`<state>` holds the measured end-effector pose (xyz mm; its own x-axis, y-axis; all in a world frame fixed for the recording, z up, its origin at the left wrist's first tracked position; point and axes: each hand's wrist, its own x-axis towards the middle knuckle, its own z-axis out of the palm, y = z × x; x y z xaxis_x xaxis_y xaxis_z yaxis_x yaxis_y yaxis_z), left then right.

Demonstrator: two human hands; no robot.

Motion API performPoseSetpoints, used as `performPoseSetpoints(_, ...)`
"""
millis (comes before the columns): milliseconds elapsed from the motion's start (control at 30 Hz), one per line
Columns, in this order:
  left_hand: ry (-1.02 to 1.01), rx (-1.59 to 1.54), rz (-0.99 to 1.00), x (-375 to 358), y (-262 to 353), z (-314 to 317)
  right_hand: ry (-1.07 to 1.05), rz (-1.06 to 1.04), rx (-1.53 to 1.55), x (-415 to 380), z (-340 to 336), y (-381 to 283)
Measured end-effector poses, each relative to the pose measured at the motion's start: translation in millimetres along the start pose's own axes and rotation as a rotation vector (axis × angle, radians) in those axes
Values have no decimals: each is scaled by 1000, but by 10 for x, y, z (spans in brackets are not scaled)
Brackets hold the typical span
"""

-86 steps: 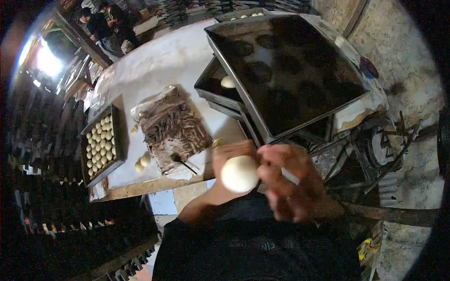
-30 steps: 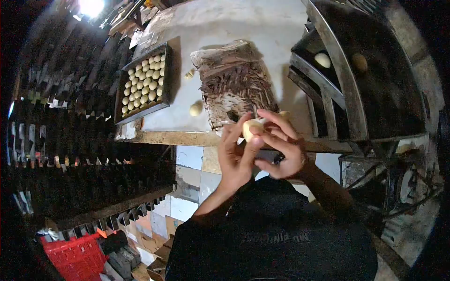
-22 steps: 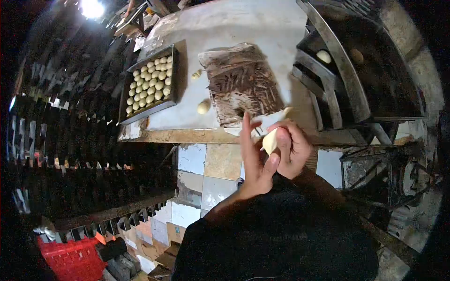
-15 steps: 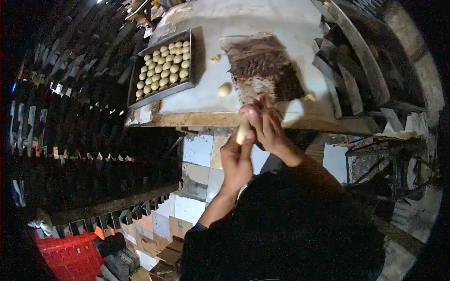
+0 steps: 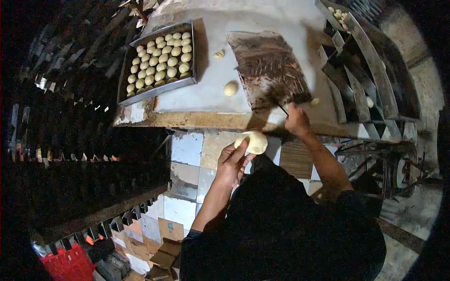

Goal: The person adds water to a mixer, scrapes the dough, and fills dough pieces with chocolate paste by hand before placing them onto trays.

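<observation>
My left hand [image 5: 229, 165] grips a flattened piece of pale dough [image 5: 255, 142] between thumb and fingers, just in front of the table edge. My right hand [image 5: 297, 121] is closed around a thin dark stick-like tool [image 5: 283, 109], whose tip meets the near edge of a slab of dark brown paste [image 5: 267, 65]. The paste lies smeared and scored on the table. Left of it sit one round dough ball [image 5: 230, 89] and a small dough scrap [image 5: 219, 55]. Another small scrap [image 5: 315, 101] lies by its right corner.
A metal tray [image 5: 194, 51] with rows of dough balls stands on the left of the worktable [image 5: 211, 105]. Several metal pans [image 5: 368, 70] are stacked along the right, one holding pale dough pieces. A red crate [image 5: 68, 264] and flattened cardboard [image 5: 171, 229] lie on the floor below.
My hands have moved apart. The dough now looks wide and flat in my left hand, while my right hand has gone to the paste and taken hold of the thin tool.
</observation>
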<state>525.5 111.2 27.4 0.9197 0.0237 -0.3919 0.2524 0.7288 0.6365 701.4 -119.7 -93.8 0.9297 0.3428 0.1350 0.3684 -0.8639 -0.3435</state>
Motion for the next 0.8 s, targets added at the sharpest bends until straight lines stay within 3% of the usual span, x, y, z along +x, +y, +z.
performPoseSetpoints(67,13,49,19,190,67,-23,-105,58,-38,152,-151,-49)
performPoseSetpoints(100,-4,69,42,271,127,16,72,-49,-42,241,-97,-6)
performPoseSetpoints(167,0,101,110,454,251,93,127,-153,182,488,-36,-32)
performPoseSetpoints(233,-13,151,137,593,390,155,-214,-81,108,770,-32,19)
performPoseSetpoints(300,25,177,177,777,458,112,-25,-28,830,955,634,332)
performPoseSetpoints(367,79,164,199,921,529,98,-6,-13,891,1215,576,319)
performPoseSetpoints(467,132,167,241,1141,615,227,-228,-36,12,1762,-222,43)
performPoseSetpoints(500,152,177,237,1200,629,269,-360,-132,-219,1840,-310,6)
performPoseSetpoints(600,176,175,236,1411,630,353,-402,-277,-215,1919,-87,159)
performPoseSetpoints(633,165,159,238,1505,599,310,-544,-386,-288,1999,-244,117)
performPoseSetpoints(733,218,106,242,1743,577,449,-591,-552,111,2134,-346,369)
performPoseSetpoints(767,252,87,240,1824,559,515,-476,-801,549,2180,152,788)
performPoseSetpoints(800,256,89,213,1914,520,502,-468,-633,696,2126,153,765)
